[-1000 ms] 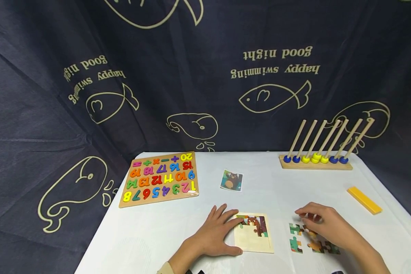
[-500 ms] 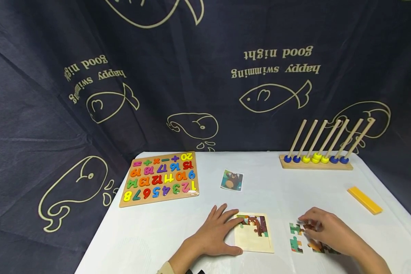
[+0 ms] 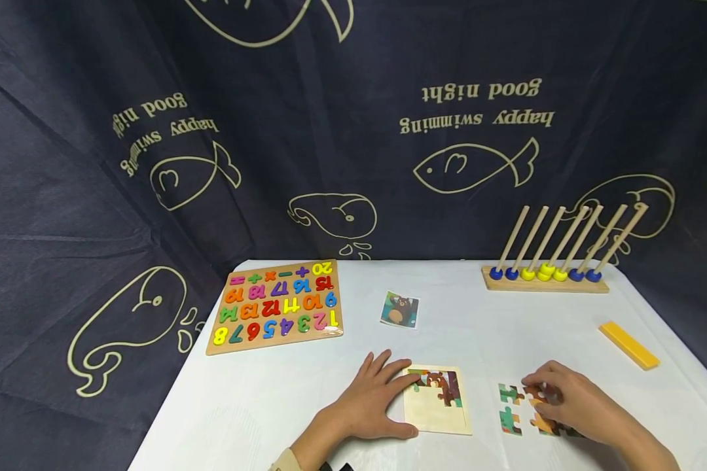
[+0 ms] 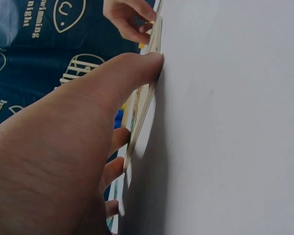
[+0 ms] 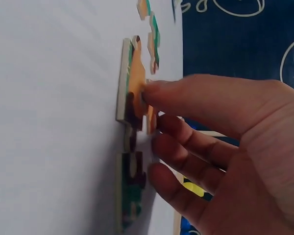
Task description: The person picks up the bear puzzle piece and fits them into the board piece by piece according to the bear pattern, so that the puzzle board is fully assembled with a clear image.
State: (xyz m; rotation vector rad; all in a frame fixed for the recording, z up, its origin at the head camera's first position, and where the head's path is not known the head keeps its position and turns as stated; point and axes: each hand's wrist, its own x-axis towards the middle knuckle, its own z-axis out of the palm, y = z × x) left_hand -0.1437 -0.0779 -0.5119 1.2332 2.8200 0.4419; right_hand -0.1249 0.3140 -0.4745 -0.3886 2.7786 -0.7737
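My left hand point(image 3: 368, 402) lies spread at the left side of a small wooden puzzle tray point(image 3: 438, 420), index fingertip on its upper left and thumb at its lower left corner. Joined bear puzzle pieces point(image 3: 438, 381) fill the tray's upper part; its lower part shows bare wood. To the right, my right hand point(image 3: 577, 399) pinches a brown puzzle piece point(image 3: 533, 392) between thumb and index finger, low over the table. Around it lie loose pieces: a green one point(image 3: 509, 394), a green-and-orange one point(image 3: 509, 422) and an orange one point(image 5: 136, 83). The hand partly hides others.
A bear picture card point(image 3: 399, 311) lies behind the tray. Back left is a wooden number board point(image 3: 277, 307) with coloured numerals. An abacus stand point(image 3: 544, 286) with upright rods and beads stands back right, a yellow bar point(image 3: 629, 345) in front of it. A dark curtain point(image 3: 353, 131) hangs behind.
My right hand has come down and slightly right onto the loose pieces, and its thumb and index finger have closed around the brown one. My left hand and the tray have stayed still.
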